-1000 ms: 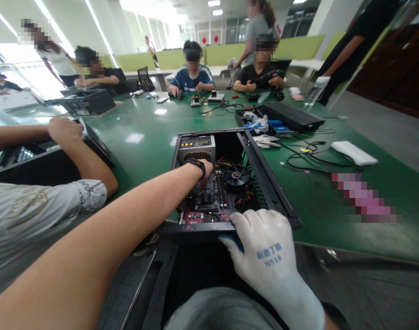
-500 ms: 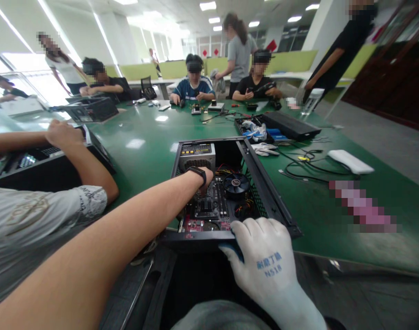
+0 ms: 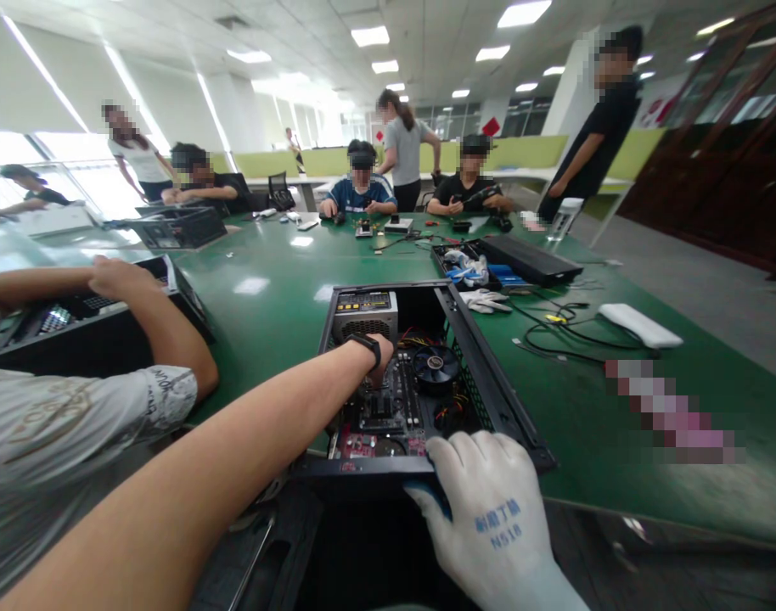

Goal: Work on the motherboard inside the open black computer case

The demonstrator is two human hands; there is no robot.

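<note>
An open black computer case [image 3: 499, 399] lies on the green table in front of me, its inside facing up. My left hand [image 3: 381, 356], bare with a black wristband, reaches down into it beside the silver power supply [image 3: 364, 318]. Its fingers look bunched together over the motherboard [image 3: 381, 407]; their tips and anything in them are hidden. My right hand [image 3: 490, 484], in a white glove with blue print, is closed around the near rim of the case. Between the hands and the far wall sits a round black cooling fan [image 3: 435, 365].
Close on the left, a co-worker's arm [image 3: 152, 318] rests over another computer case [image 3: 101, 339]. Farther right lie a black tray [image 3: 468, 255] with gloves, black cables [image 3: 541, 331] and a white box-like object [image 3: 639, 326]. Several people sit or stand beyond the green table [image 3: 267, 255].
My view has tilted up, so the case and hands appear lower. Both hands keep their places at the case. In the background, the standing person in grey has shifted their arms.
</note>
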